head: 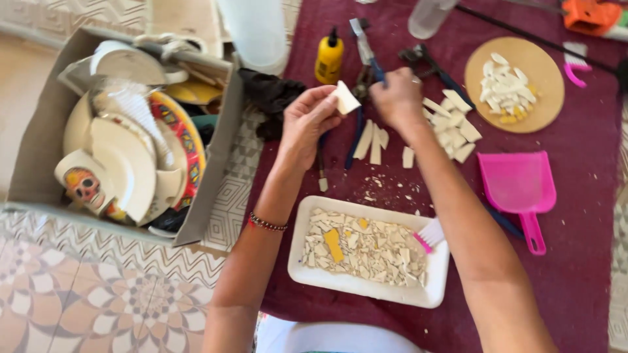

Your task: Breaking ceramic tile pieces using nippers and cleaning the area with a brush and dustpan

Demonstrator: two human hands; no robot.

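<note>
Spread underneath it all, a maroon cloth (575, 216), taken here as the landmark. Off its left edge, on patterned floor, a cardboard box (36, 150) heaped with broken plates (127, 153), white and painted. At the cloth's near edge, a white rectangular tray (301, 261) full of small pale shards, one yellow piece among them, a pink-handled brush (428, 234) propped on its right rim. On the cloth's right side, a pink dustpan (518, 185). Toward the far right, a round wooden board (544, 85) bearing cut white pieces. Near the cloth's far edge, a yellow bottle (329, 59) with a black cap. Over the cloth's middle, left hand (306, 124), fingers curled and pinched together on a white ceramic piece (345, 99), held up just above the cloth. Just right of it, right hand (397, 98), closed in a fist around blue-handled nippers (367, 62), fingertips hidden. Below both hands, loose white strips (374, 140) lying on the cloth.
</note>
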